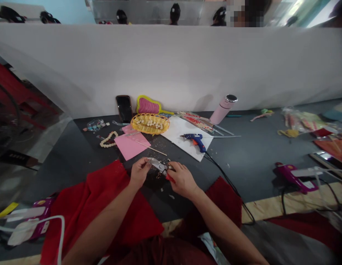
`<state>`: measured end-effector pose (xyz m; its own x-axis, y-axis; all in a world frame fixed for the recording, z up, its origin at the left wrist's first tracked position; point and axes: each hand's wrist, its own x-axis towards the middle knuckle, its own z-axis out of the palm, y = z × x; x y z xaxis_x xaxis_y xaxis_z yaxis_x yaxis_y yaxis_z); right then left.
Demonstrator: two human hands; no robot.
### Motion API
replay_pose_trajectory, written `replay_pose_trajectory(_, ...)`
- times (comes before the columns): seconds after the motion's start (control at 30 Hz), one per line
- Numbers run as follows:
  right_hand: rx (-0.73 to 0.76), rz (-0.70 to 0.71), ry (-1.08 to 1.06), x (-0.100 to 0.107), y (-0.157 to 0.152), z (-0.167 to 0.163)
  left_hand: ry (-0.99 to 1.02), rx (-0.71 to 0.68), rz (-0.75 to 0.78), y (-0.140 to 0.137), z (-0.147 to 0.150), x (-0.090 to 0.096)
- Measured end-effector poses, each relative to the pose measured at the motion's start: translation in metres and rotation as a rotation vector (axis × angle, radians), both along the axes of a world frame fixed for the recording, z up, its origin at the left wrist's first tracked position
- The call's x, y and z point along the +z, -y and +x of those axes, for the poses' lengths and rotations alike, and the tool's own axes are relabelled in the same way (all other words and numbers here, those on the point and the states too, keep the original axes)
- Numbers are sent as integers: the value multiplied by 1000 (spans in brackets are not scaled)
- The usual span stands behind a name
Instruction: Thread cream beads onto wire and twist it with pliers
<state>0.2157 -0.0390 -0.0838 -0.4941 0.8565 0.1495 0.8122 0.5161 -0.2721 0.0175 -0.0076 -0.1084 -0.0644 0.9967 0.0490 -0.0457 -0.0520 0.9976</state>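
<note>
At the near middle of the dark bench [250,156], the right hand [183,179] has its fingers wrapped round red-handled shears [160,166], blades pointing left. Beside the blade tips, the left hand [139,173] holds thumb and fingers close together; I cannot tell whether they pinch anything. Farther off lie pink paper [132,146], left, and a blue glue gun [197,140], right.

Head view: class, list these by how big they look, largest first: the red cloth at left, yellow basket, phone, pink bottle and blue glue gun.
1. Red cloth, helped by nearness to the camera
2. Yellow basket
3. Phone and pink bottle: too alike to rank
4. Blue glue gun
</note>
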Motion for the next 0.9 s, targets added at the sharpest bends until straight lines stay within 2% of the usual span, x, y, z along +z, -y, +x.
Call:
replay_pose_trajectory(0.17, 15, -26, 34, 7, 1, 1, 4, -30, 5, -1, -3, -3)
replay_pose_trajectory(0.37, 28, -27, 32, 5, 0, 1, -23, -74, 38, -2, -6, -8)
replay_pose_trajectory(0.6, 68, -17, -36, -2, -1, 4, -36, -101, 32, 0, -3, -1)
replay_pose_trajectory(0.9, 14, -10, -43, -5, 2, 1, -57, -91, 45, 2, -1, 3)
